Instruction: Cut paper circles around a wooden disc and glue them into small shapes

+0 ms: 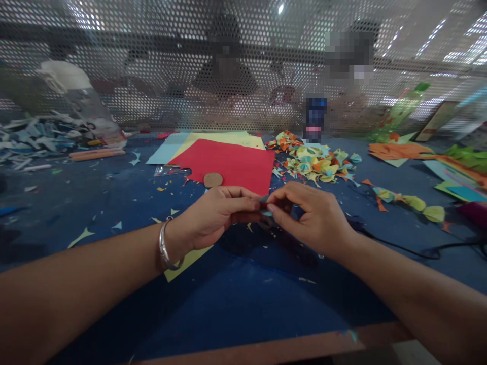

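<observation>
My left hand and my right hand meet over the table, fingertips nearly touching. Between them they pinch a small light-blue piece of paper, mostly hidden by the fingers. Just beyond my left hand, a round brown disc rests at the edge of a red sheet of paper. A strip of yellow paper lies under my left wrist, which wears a silver bangle. Dark, unclear objects lie in shadow below my right hand.
Folded and cut paper pieces are heaped behind my right hand. A bottle stands by white and blue scraps at left. A green bottle, orange paper and a black cable are at right. A perforated metal screen closes the back.
</observation>
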`<state>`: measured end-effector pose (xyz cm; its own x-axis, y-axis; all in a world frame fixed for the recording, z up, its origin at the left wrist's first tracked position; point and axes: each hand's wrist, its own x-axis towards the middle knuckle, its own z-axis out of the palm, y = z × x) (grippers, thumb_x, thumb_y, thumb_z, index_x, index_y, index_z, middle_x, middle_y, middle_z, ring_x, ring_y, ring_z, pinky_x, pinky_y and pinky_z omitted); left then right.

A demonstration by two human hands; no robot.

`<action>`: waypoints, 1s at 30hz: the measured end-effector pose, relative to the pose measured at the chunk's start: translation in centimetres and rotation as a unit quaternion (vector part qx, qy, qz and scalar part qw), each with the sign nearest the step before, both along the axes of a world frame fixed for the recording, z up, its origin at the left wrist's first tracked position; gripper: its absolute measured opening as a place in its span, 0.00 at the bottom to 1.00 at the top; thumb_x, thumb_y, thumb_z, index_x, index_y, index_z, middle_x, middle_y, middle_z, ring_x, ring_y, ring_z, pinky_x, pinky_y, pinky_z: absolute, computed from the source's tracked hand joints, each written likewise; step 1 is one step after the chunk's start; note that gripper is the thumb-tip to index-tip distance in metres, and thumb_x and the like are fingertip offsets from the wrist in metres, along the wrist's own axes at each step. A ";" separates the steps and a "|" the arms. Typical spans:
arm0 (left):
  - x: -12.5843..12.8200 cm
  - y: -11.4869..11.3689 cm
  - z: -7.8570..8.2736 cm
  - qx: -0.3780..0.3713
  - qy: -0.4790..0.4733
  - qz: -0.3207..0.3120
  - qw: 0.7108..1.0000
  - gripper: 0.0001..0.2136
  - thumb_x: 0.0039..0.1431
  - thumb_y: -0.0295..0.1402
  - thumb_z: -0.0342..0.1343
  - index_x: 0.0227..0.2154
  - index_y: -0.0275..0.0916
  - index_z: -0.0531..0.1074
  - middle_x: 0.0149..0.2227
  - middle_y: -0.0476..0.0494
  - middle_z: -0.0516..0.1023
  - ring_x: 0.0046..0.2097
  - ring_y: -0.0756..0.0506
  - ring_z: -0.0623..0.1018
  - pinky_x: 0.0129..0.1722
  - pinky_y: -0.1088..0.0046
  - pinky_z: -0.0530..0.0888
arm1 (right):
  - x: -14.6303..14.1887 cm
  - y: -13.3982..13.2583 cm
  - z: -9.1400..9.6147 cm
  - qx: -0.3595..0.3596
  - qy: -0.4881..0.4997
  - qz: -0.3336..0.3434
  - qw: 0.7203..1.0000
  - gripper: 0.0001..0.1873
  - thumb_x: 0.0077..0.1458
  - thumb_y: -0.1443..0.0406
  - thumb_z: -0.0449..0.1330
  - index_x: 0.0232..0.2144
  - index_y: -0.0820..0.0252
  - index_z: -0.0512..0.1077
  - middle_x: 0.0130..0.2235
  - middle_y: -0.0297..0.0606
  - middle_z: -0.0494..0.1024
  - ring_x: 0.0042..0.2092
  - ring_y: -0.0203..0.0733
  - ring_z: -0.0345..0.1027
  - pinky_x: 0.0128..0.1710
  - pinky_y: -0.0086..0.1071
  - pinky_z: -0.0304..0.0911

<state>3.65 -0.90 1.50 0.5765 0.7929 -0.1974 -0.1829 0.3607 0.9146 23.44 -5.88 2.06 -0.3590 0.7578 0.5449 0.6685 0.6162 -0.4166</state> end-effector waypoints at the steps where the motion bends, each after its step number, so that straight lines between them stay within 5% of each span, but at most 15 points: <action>1: 0.0 0.0 0.0 -0.001 -0.001 0.001 1.000 0.02 0.49 0.25 0.67 0.27 0.33 0.80 0.32 0.46 0.81 0.35 0.51 0.81 0.44 0.74 0.78 | 0.0 0.0 0.0 -0.003 0.003 0.001 1.000 0.03 0.59 0.70 0.59 0.34 0.60 0.72 0.32 0.34 0.76 0.31 0.34 0.68 0.34 0.29 0.65; 11: -0.1 0.1 -0.1 0.028 0.005 0.031 0.999 0.04 0.48 0.26 0.68 0.24 0.33 0.78 0.30 0.48 0.79 0.34 0.52 0.79 0.41 0.74 0.78 | 0.0 0.0 0.0 -0.063 0.038 -0.006 0.997 0.05 0.61 0.67 0.59 0.36 0.59 0.75 0.35 0.35 0.80 0.33 0.35 0.71 0.34 0.28 0.65; 23: -0.1 -0.1 -0.3 0.247 0.101 0.062 0.962 0.06 0.57 0.35 0.63 0.31 0.37 0.77 0.33 0.48 0.79 0.33 0.51 0.79 0.38 0.74 0.77 | -0.2 0.0 -0.1 -0.135 0.132 -0.026 0.982 0.06 0.58 0.63 0.63 0.37 0.59 0.74 0.32 0.34 0.78 0.30 0.34 0.69 0.32 0.29 0.66; 30: -0.3 -0.1 0.0 0.348 0.186 0.079 0.915 0.07 0.61 0.37 0.59 0.34 0.39 0.77 0.32 0.48 0.79 0.33 0.51 0.77 0.35 0.76 0.73 | 0.0 0.4 -0.3 -0.184 0.173 -0.014 0.968 0.11 0.56 0.61 0.65 0.39 0.60 0.72 0.33 0.34 0.76 0.31 0.34 0.69 0.33 0.31 0.67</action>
